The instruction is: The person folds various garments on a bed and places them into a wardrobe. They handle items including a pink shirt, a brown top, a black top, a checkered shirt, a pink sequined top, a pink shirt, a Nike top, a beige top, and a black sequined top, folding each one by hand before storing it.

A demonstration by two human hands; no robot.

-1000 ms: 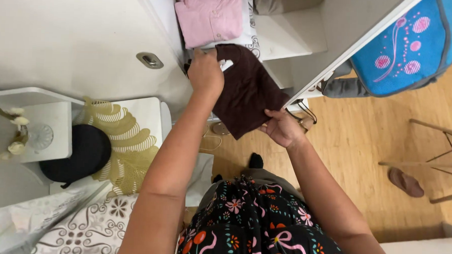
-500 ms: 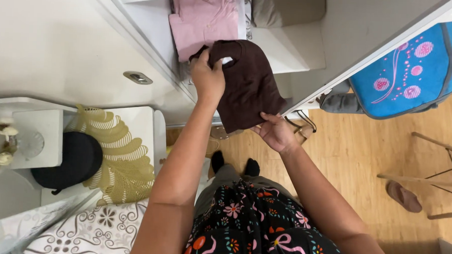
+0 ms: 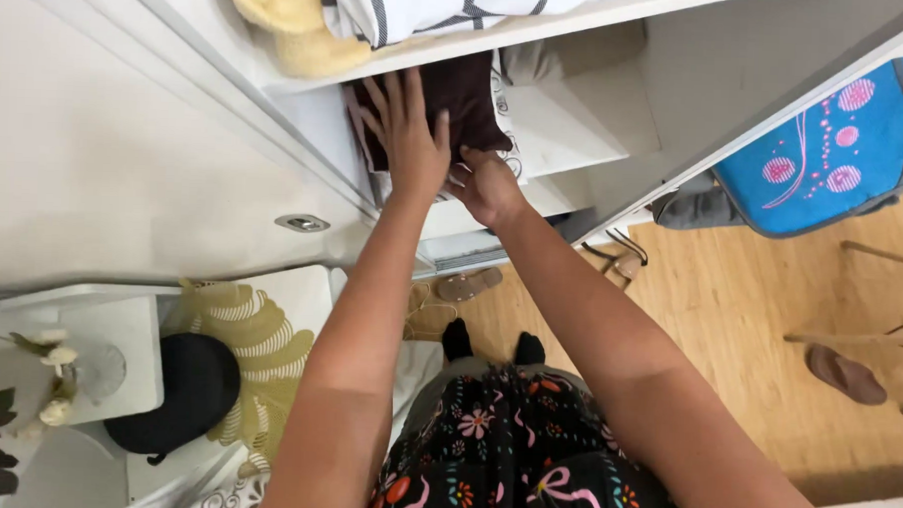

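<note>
Pressing down from above, my left hand lies flat on the folded dark brown cloth, fingers spread wide and palm down, which looks like the way to keep a soft fold from springing open while it sits on the white wardrobe shelf. My right hand is just beside it at the near edge of the cloth, touching it; its fingers are curled under and out of sight, so I cannot tell whether they pinch the fabric or only push against it. I judge the lower hand supports or shoves the front edge while the upper one holds the stack flat.

That brown cloth rests in the lower compartment, its far part hidden under the shelf board above. On that upper board sit a pale yellow fluffy textile and a white fabric with dark stripes, both hanging slightly over the front lip. A folded grey cloth lies to the right of the brown one, close but apart. Well away, a bright blue bag with pink dots leans by the wardrobe's side above the wooden floor.
</note>
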